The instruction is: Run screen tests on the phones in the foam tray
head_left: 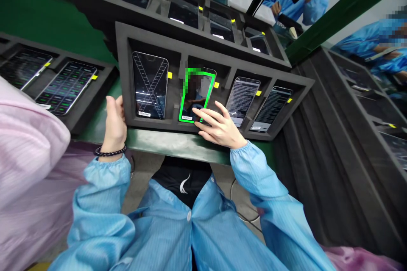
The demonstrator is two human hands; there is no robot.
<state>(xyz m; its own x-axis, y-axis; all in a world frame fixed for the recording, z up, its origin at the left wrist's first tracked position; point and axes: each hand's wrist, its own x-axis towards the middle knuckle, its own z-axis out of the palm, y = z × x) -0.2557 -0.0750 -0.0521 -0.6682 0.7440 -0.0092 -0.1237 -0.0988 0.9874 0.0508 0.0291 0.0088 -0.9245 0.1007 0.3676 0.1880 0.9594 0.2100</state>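
A black foam tray (pixel 173 129) is tilted up in front of me, with a smartphone in each compartment. My left hand (pixel 115 125) grips the tray's left end, its fingers partly hidden. My right hand (pixel 222 127) is open, fingers spread, fingertips at the lower right corner of the second phone (pixel 195 97); whether they press the glass I cannot tell. A green band runs along that phone's screen edge. The leftmost phone (pixel 150 84) shows a crossed ladder-like pattern. Lines of text fill the third phone (pixel 243 99) and the rightmost phone (pixel 271 109). Yellow tabs sit beside the phones.
Behind is another foam tray (pixel 193 25) of phones on the green bench (pixel 28 12). A further phone tray (pixel 92 101) lies left, beside a person's pink sleeve (pixel 28 135). Stacked black trays (pixel 349 156) stand right. People in blue work across the bench.
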